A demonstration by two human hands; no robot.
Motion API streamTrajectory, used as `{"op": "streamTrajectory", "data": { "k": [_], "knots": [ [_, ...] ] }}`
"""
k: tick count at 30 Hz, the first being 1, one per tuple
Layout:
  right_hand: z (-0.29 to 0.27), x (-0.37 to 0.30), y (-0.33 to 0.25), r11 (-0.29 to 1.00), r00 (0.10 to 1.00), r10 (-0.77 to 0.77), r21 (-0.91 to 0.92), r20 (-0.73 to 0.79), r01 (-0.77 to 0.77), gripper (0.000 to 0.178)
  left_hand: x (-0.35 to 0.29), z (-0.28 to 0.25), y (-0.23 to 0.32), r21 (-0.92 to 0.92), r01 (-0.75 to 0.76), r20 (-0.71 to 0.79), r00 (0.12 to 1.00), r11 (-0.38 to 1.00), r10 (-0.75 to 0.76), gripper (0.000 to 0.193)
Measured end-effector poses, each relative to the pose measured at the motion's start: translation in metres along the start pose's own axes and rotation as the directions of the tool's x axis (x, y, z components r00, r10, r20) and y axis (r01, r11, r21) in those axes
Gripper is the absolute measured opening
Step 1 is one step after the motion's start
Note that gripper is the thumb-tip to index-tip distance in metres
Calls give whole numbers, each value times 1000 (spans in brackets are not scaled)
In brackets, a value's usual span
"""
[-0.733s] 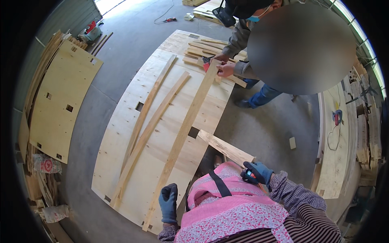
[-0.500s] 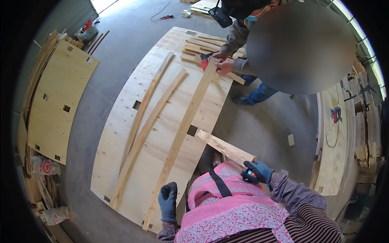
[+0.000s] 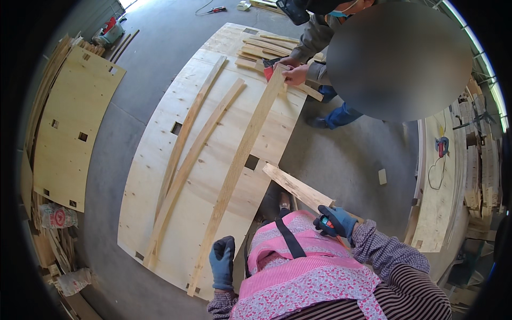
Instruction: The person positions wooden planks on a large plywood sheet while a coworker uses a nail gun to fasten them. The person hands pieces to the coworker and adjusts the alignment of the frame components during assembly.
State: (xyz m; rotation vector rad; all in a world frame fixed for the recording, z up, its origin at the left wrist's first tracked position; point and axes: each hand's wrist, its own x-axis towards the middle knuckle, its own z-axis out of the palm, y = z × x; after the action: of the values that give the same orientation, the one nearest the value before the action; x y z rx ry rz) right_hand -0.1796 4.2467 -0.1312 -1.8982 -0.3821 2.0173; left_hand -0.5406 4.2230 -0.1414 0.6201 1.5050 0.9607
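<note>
My left hand (image 3: 222,261), in a blue-grey glove with dark fingertips, is curled beside the near end of a long wooden strip (image 3: 242,154); nothing shows in it. My right hand (image 3: 341,220), gloved alike, is closed around a small red and teal handheld tool (image 3: 326,223), mostly covered by the fingers. Just beyond it a shorter board (image 3: 298,185) reaches toward the edge of a large plywood panel (image 3: 154,176). Across the panel, a co-worker's hands (image 3: 293,72) hold the long strip's far end, by a red and black tool (image 3: 270,69).
Two more strips (image 3: 200,144) lie slanted on the panel, which has square cutouts. Several short wood pieces (image 3: 261,50) are piled at its far end. Stacked plywood (image 3: 74,133) stands left. A corded red and blue power tool (image 3: 441,146) rests on boards at right.
The view has shifted slightly, moving the panel a little up in the picture. My right hand has moved slightly up and left with the tool. My left hand stays curled.
</note>
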Motion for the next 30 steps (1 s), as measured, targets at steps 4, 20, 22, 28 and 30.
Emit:
{"op": "streamTrajectory", "data": {
  "k": [4, 20, 22, 28, 30],
  "knots": [
    [3, 2, -2, 976, 992, 123, 185, -35, -115, 48, 0, -1, 0, 22, 13, 1, 1000, 1000, -13, 17],
    [-2, -80, -59, 885, 999, 35, -463, -26, -43, 40, 16, -4, -19, 35, 27, 93, 995, 999, -30, 18],
    [1, -79, -54, 861, 998, 21, -506, -54, -46, 39, 19, -3, -17, 36, 30, 99, 994, 999, -33, 18],
    [1, -79, -53, 900, 996, 59, -427, -71, -84, 39, 26, -4, -21, 22, 54, 109, 992, 998, -56, 17],
    [-3, -80, -57, 881, 993, 85, -459, -84, -114, 39, 27, -2, -24, -9, 91, 109, 990, 996, -89, 17]
  ]
}}
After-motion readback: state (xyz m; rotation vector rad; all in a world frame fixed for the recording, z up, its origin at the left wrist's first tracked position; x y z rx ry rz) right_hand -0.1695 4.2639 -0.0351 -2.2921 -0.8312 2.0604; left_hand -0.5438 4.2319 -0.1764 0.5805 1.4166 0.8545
